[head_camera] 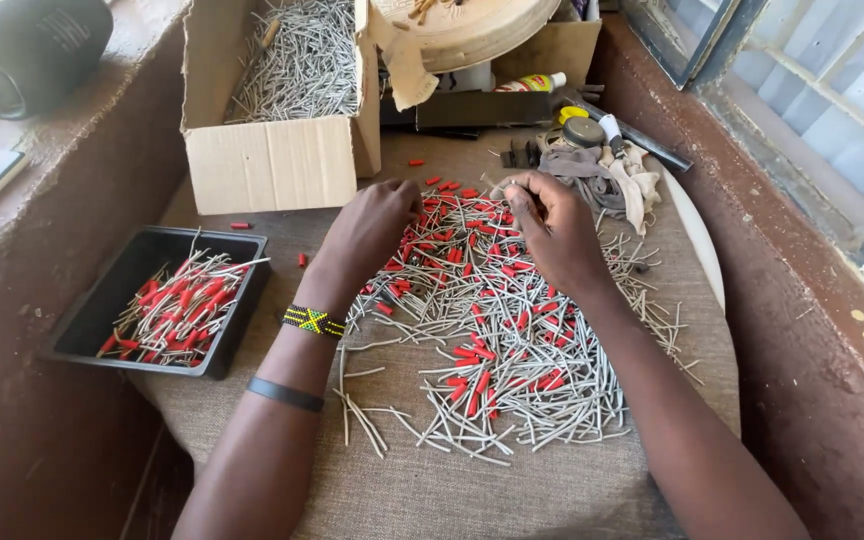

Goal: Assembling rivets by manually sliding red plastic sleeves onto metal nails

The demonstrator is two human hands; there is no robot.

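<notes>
Cloth-covered table (512,500) in a narrow nook btwn brown walls, window at right. Centre: a spread pile of thin grey sticks (512,385) mixed w/ small red tubes (472,355). Left hand (372,235) rests on the pile's far-left edge, fingers curled down among red tubes; can't tell if it grips any. Right hand (552,235) is above the pile's far side, fingertips pinched on one grey stick. Black tray (102,310) at left holds sticks w/ red tubes on. Cardboard box (272,160) behind holds bare grey sticks. Rags (612,175) lie just beside right hand.
</notes>
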